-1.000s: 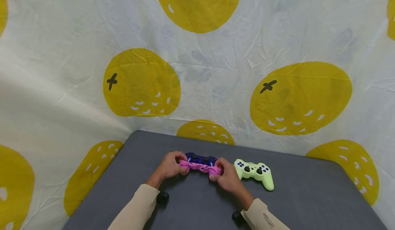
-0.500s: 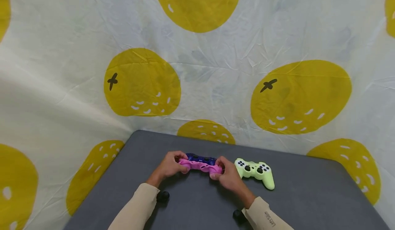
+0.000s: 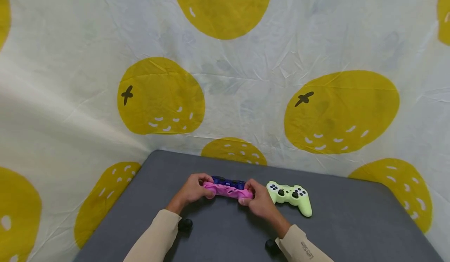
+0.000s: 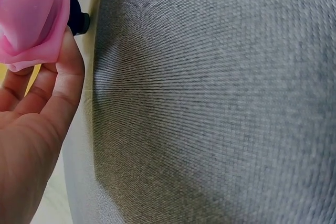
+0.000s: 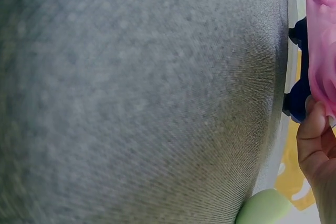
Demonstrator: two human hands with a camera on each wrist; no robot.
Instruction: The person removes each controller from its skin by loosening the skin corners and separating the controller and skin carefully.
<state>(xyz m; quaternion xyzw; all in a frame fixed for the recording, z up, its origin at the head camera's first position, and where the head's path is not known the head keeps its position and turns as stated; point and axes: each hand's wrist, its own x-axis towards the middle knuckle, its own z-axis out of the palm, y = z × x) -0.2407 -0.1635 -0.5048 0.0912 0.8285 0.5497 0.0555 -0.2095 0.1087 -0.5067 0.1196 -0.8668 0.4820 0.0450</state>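
Observation:
In the head view a dark blue game controller (image 3: 229, 182) is partly wrapped in a stretchy pink silicone cover (image 3: 227, 191). My left hand (image 3: 192, 188) pinches the left end of the cover, thumb on the near side and fingers behind. At the other end my right hand (image 3: 261, 200) grips cover and controller the same way. The left wrist view gives a close look at a hollow pink grip pocket (image 4: 32, 20). From the right wrist, both thumbsticks of the blue controller (image 5: 300, 94) stick out beyond the pink edge (image 5: 318, 61). The controller's grips are hidden.
A pale green controller (image 3: 291, 195) lies on the dark grey table (image 3: 225, 234), just right of my right hand. Behind the table hangs a white cloth (image 3: 242, 109) printed with yellow fruit. Black wrist devices (image 3: 185, 225) sit under both sleeves.
The controller tips slightly, so less of its button face shows above the pink cover, which looks smoother along the near side. Both hands keep nearly the same place.

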